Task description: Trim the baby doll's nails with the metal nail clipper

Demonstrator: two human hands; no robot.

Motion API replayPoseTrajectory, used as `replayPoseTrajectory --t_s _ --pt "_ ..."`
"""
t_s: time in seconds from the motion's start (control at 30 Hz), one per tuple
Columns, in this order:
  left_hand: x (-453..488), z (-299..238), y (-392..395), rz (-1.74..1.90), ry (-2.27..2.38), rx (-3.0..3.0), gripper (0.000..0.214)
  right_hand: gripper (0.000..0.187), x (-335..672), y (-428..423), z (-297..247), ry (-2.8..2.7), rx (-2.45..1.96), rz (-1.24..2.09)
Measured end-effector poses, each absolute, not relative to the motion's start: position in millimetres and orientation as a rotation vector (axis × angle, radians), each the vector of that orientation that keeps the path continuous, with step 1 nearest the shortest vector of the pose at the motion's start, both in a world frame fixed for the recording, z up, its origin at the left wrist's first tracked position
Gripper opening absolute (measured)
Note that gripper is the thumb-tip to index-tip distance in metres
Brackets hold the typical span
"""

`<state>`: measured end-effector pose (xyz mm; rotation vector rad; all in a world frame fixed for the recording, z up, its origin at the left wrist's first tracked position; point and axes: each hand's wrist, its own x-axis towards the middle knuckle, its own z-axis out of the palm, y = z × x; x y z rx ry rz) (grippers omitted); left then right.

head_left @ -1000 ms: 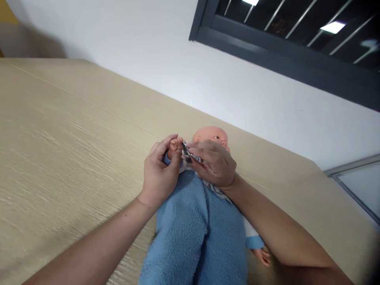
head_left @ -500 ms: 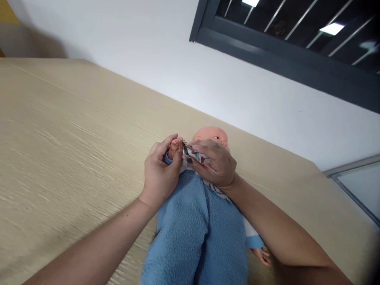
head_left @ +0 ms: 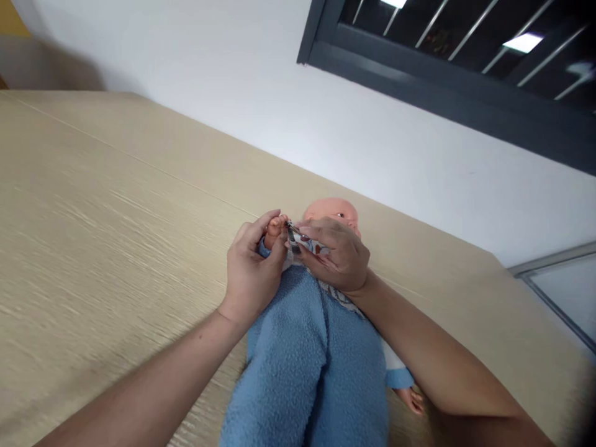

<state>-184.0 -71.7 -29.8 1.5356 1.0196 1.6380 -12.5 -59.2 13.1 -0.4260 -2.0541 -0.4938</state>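
A baby doll (head_left: 298,347) in fuzzy blue trousers and a light patterned top lies on its back, its head at the far end. My left hand (head_left: 254,261) is wrapped round the doll's small hand (head_left: 275,228), whose fingers poke out between my thumb and forefinger. In my right hand (head_left: 335,251) is a metal nail clipper (head_left: 293,236), pinched between thumb and fingers. The clipper's tip is at the doll's fingers; whether it touches them I cannot tell. My right hand partly covers the doll's face and chest.
The doll lies on a pale wood-grain table (head_left: 116,217). Behind it rises a white wall (head_left: 209,74) with a dark-framed window (head_left: 419,87). A metal-edged glass panel (head_left: 563,292) stands at the right. The doll's other hand (head_left: 410,400) rests by my right forearm.
Both hands stay almost where they were. The nail clipper's levers look slightly closer together, with its tip still by the doll's fingers.
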Motion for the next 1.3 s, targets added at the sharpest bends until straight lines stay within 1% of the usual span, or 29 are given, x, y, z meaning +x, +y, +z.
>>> replayPoseTrajectory --t_s 0.17,0.33,0.67,0.83,0.9,1.0,1.03,1.17,1.3 --pt "-183.7 -30.7 -71.0 1.630 1.026 1.522 0.034 0.033 -12.3 -59.2 14.2 -2.053 -0.393 -0.530" --pt "-182.4 -33.4 -69.2 1.591 1.057 1.447 0.038 0.038 -12.2 -59.0 13.7 -2.016 -0.419 -0.535" --pt "-181.4 -37.5 -67.4 1.634 1.007 1.505 0.034 0.041 -12.7 -58.1 12.2 -2.052 -0.465 -0.521" --pt "-181.3 -36.3 -68.2 1.631 1.011 1.474 0.035 0.037 -12.1 -58.9 12.6 -2.060 -0.445 -0.518" --pt "-181.3 -33.5 -69.2 1.602 1.038 1.414 0.040 0.038 -10.4 -59.0 10.1 -2.035 -0.449 -0.486" --pt "-180.6 -28.1 -69.8 1.540 1.065 1.268 0.052 0.045 -7.8 -58.2 3.9 -1.946 -0.494 -0.391" --pt "-180.2 -26.3 -69.5 1.524 1.047 1.228 0.050 0.047 -7.2 -57.8 2.4 -1.922 -0.505 -0.364" --pt "-178.5 -21.6 -67.6 1.516 0.906 1.149 0.027 0.049 -8.2 -58.4 5.0 -1.979 -0.502 -0.400" --pt "-178.9 -21.5 -66.4 1.492 0.847 1.130 0.027 0.043 -11.6 -60.4 14.1 -2.024 -0.474 -0.506"
